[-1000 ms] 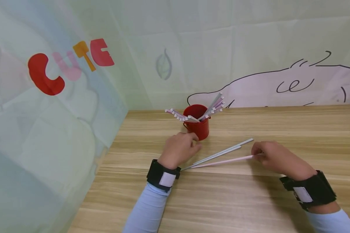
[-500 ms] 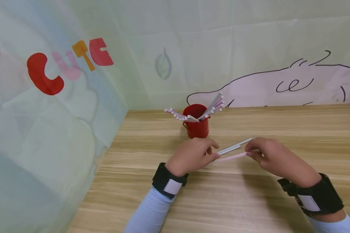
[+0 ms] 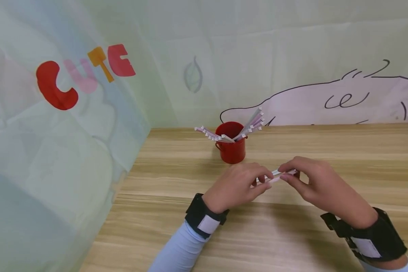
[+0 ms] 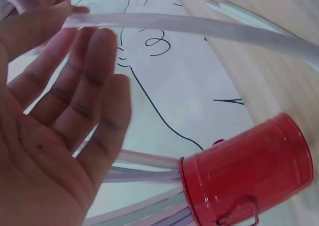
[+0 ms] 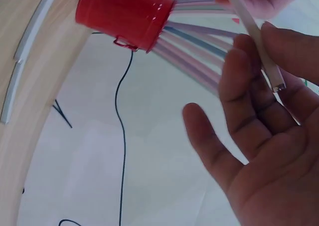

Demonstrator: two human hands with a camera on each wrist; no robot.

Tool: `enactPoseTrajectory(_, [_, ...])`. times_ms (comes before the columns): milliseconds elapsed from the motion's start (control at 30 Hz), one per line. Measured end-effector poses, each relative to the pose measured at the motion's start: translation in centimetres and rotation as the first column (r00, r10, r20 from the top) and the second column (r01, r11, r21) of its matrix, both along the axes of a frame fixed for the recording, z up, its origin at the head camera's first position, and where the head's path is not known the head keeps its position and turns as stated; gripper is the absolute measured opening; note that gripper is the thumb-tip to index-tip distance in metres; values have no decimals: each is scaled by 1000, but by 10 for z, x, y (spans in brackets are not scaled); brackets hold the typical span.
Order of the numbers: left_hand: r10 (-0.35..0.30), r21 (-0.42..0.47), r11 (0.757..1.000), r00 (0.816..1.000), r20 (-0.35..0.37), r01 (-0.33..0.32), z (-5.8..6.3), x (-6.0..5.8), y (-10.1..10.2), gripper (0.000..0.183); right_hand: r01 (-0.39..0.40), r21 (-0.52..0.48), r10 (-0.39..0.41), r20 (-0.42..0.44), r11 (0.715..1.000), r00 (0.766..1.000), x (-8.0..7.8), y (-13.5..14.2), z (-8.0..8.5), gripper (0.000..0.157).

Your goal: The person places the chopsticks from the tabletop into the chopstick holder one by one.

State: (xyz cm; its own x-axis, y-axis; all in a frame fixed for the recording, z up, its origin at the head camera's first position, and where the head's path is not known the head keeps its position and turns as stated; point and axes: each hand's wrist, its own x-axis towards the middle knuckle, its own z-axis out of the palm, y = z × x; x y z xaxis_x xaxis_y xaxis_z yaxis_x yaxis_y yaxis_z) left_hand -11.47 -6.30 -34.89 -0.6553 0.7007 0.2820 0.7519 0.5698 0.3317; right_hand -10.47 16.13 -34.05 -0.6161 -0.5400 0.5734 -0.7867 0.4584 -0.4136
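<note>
Between my two hands stretches a thin pale pink stick [image 3: 275, 179], raised off the table. My left hand [image 3: 238, 187] pinches it between thumb and forefinger, the other fingers loosely bent in the left wrist view. My right hand [image 3: 321, 185] pinches it near one end, which shows a small squarish tip beside the thumb in the right wrist view. Two or more pale blue-grey sticks [image 5: 17, 81] lie on the tabletop beyond the hands, mostly hidden by them in the head view.
A small red bucket [image 3: 232, 152] stands behind my left hand, with several pink, purple and grey sticks [image 3: 251, 124] leaning out on both sides. A printed cloth backdrop [image 3: 193, 34] rises behind and to the left of the wooden table [image 3: 326, 143].
My left hand has come away from beside the bucket, moving right, and now pinches the pink stick. My right hand has shifted slightly left, still holding it; the hands are now close together.
</note>
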Motion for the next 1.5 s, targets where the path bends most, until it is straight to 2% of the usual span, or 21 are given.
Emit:
enactPoseTrajectory(100, [-16, 69, 997, 1000, -6, 17, 2, 0, 0, 22, -6, -26, 6, -32, 1000, 999, 1, -6, 5, 29])
enactPoseTrajectory(200, [-28, 160, 987, 999, -21, 31, 5, 0, -3, 19, 17, -47, -18, -28, 999, 999, 1, -12, 10, 31])
enactPoseTrajectory(433, [-28, 343, 939, 999, -38, 40, 16, 1, -12, 21, 59, -48, -59, 9, 997, 998, 0, -24, 12, 55])
enactPoseTrajectory(500, [-12, 369, 929, 999, -49, 30, 21, 2, -15, 30, 50, -41, -50, 0, 998, 999, -2, -26, 9, 53])
enactPoseTrajectory(600, [19, 409, 912, 996, -90, 20, 33, 5, -22, 49, 35, -25, -35, 3, 999, 999, -10, -30, 5, 42])
enactPoseTrajectory(700, [57, 473, 881, 986, -154, 23, 46, 9, -32, 64, 39, 18, -40, 47, 999, 998, -20, -34, -1, 32])
enactPoseTrajectory(867, [142, 612, 789, 956, -257, 47, 62, 16, -52, 67, 86, 152, -111, 162, 985, 981, -34, -37, -17, 28])
enactPoseTrajectory(1000, [225, 718, 689, 914, -337, 95, 71, 18, -66, 64, 91, 223, -144, 237, 971, 961, -41, -35, -31, 27])
enactPoseTrajectory(1067, [272, 767, 630, 889, -369, 125, 74, 18, -70, 60, 95, 242, -158, 260, 966, 952, -43, -31, -39, 27])
enactPoseTrajectory(1133, [325, 812, 560, 859, -397, 164, 77, 18, -74, 58, 105, 265, -178, 269, 958, 946, -45, -28, -45, 29])
enactPoseTrajectory(1200, [378, 854, 477, 830, -411, 205, 80, 18, -76, 56, 115, 295, -198, 270, 948, 942, -47, -24, -52, 30])
enactPoseTrajectory(1300, [459, 894, 370, 786, -414, 254, 83, 18, -77, 54, 118, 340, -215, 264, 933, 940, -50, -18, -62, 33])
enactPoseTrajectory(1367, [496, 908, 317, 768, -404, 273, 84, 18, -78, 54, 117, 355, -218, 258, 928, 941, -52, -15, -69, 34])
enactPoseTrajectory(1467, [533, 912, 300, 744, -404, 280, 82, 15, -80, 52, 118, 350, -210, 239, 929, 948, -53, -12, -74, 31])
enactPoseTrajectory(1500, [537, 909, 309, 738, -410, 280, 81, 14, -81, 51, 121, 350, -212, 234, 929, 949, -54, -12, -75, 29])
